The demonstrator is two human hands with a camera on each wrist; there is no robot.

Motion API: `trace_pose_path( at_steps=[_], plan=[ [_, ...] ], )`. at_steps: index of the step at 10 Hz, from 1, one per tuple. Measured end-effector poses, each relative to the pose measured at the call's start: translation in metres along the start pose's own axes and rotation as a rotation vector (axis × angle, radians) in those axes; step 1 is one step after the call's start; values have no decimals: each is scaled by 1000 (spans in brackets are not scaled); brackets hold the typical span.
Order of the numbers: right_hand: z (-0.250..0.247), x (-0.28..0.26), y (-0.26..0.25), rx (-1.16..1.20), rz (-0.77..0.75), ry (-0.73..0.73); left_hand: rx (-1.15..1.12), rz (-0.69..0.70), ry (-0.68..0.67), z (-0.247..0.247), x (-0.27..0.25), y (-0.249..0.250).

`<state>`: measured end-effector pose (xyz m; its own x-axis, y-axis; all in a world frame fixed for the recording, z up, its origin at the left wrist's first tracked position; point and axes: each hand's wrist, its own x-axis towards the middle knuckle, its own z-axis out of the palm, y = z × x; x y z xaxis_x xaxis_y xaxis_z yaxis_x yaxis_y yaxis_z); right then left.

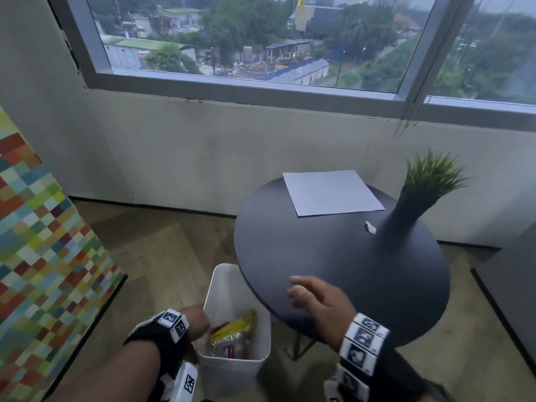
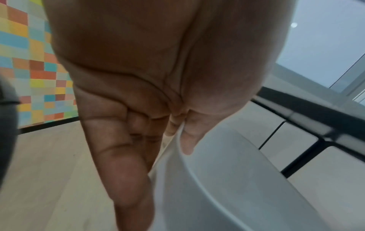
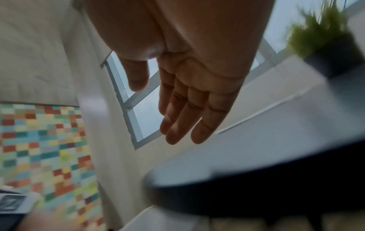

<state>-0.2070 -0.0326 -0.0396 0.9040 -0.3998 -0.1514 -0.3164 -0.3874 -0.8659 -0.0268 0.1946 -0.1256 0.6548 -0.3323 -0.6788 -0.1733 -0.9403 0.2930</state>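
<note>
A white plastic bin point(image 1: 227, 288) stands on the floor by the left edge of a round black table point(image 1: 333, 256). Several snack wrappers point(image 1: 233, 333), yellow, red and silver, lie inside it. My left hand point(image 1: 193, 324) grips the bin's near-left rim point(image 2: 199, 175). In the left wrist view the thumb lies inside the wall and the fingers point(image 2: 126, 164) curl down its outside. My right hand point(image 1: 311, 295) hovers over the table's near edge with straight, relaxed fingers point(image 3: 178, 118) and holds nothing. A small white scrap point(image 1: 370, 227) lies on the table.
A white paper sheet point(image 1: 330, 192) lies at the table's far side. A black vase with green grass point(image 1: 413, 210) stands at its right. A multicoloured checkered panel point(image 1: 43, 256) leans at the left. Wall and window run behind, with wooden floor between panel and bin.
</note>
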Motion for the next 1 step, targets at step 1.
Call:
trace_pose_path(
  at_steps=[1],
  plan=[
    [-65, 0, 36, -87, 121, 87, 37, -13, 10, 2, 20, 0]
  ],
)
